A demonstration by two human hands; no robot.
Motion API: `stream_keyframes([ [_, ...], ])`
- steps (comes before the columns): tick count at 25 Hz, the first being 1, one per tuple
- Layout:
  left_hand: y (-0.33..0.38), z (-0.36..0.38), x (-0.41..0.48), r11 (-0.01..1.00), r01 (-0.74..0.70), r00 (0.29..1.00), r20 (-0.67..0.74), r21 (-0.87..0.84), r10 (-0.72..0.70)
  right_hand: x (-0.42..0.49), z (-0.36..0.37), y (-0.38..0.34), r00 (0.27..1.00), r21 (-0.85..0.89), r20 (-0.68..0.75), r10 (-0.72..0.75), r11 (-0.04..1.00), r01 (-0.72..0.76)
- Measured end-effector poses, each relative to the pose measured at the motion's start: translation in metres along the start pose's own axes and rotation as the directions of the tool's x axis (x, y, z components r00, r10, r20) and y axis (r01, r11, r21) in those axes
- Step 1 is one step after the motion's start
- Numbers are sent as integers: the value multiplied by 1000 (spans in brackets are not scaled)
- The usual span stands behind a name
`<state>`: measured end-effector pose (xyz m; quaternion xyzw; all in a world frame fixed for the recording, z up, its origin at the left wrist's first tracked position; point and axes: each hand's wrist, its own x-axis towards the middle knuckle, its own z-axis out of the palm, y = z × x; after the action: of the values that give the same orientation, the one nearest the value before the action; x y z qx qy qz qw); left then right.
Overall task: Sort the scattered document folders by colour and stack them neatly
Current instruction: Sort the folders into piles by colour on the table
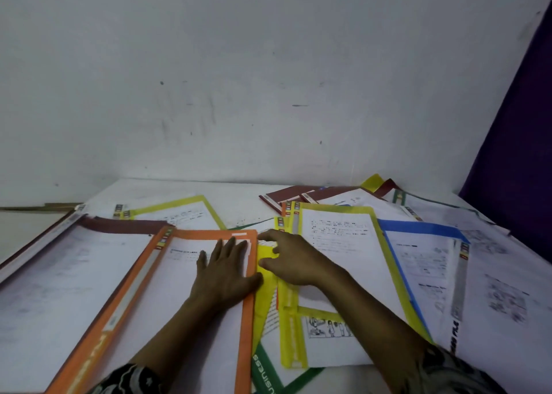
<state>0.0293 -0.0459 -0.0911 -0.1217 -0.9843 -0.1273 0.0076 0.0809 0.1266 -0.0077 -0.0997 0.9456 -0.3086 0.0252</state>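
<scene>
Sorting looks barely begun: folders lie fanned and overlapping across the surface (239, 193), and no colour seems gathered into a pile yet. Well left of the hands, a maroon folder (119, 227) lies partly under the orange folder (134, 289). The left hand (224, 271) lies flat on that orange folder, fingers straight and slightly spread, palm pressing the clear cover near its right edge. Beyond this hand sits a far yellow folder (209, 211). Just beside it, the right hand (294, 259) has thumb and fingers curled, pinching the upper end of a yellow folder (267, 277) that lies against the orange edge. Nearer the person than both hands, a green folder (263, 369) pokes out from underneath. Right of the right hand a second yellow folder (337, 208) overlaps a blue folder (418, 229), with more maroon folders (286, 195) beyond; all these, I judge, still await sorting
</scene>
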Motion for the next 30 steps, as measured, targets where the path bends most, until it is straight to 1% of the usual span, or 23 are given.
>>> stream_keyframes([
  [1, -1, 1, -1, 999, 13, 999, -36, -33, -14, 16, 10, -4, 999, -32, 46, 17, 999, -16],
  [3, -2, 1, 0, 993, 38, 997, -61, -114, -45, 40, 21, 2, 987, -189, 104, 120, 977, -99],
  [5, -2, 0, 0, 975, 38, 993, -100, -221, -62, 54, 24, 11, 970, -356, 120, 211, 921, -157],
  [6, -1, 0, -1, 961, 32, 989, -132, -274, -70, 60, 23, 16, 965, -389, 119, 235, 905, -172],
  [7, -1, 1, -1, 943, 23, 982, -170, -333, -84, 67, 21, 19, 959, -385, 123, 255, 903, -191],
  [9, -2, 1, -3, 890, -11, 966, -235, -455, -109, 83, 19, 18, 942, -317, 145, 303, 916, -246],
  [11, -3, 0, -6, 844, -49, 951, -283, -535, -124, 96, 18, 13, 923, -307, 179, 341, 910, -277],
  [13, -5, -1, -9, 827, -68, 945, -302, -558, -126, 110, 14, 8, 915, -350, 216, 341, 902, -254],
  [15, -5, 2, -10, 822, -73, 947, -297, -565, -120, 117, 6, 6, 922, -372, 252, 292, 909, -186],
  [17, -6, 3, -8, 819, -80, 948, -296, -567, -112, 119, -7, -1, 937, -298, 260, 232, 943, -150],
  [19, -7, 1, -6, 828, -85, 948, -300, -553, -103, 118, -19, -13, 958, -163, 217, 188, 974, -154],
  [20, -7, 1, -4, 826, -82, 947, -301, -557, -110, 119, -23, -17, 965, -125, 196, 173, 981, -150],
  [22, -7, 1, -4, 808, -67, 943, -301, -585, -140, 118, -25, -25, 967, -106, 188, 174, 982, -157],
  [24, -5, -1, -4, 796, -63, 933, -319, -601, -167, 117, -22, -25, 959, -70, 185, 213, 977, -203],
  [25, -5, -2, -4, 799, -60, 930, -324, -598, -173, 117, -20, -24, 961, -44, 161, 225, 974, -221],
  [27, -6, -6, -7, 813, -45, 938, -305, -581, -166, 117, -22, -24, 979, -17, 44, 199, 980, -198],
  [28, -8, -7, -9, 823, -40, 943, -294, -567, -157, 119, -28, -26, 985, -35, -37, 167, 985, -168],
  [30, -14, -8, -13, 842, -33, 948, -284, -539, -145, 120, -48, -33, 978, -125, -176, 112, 983, -135],
])
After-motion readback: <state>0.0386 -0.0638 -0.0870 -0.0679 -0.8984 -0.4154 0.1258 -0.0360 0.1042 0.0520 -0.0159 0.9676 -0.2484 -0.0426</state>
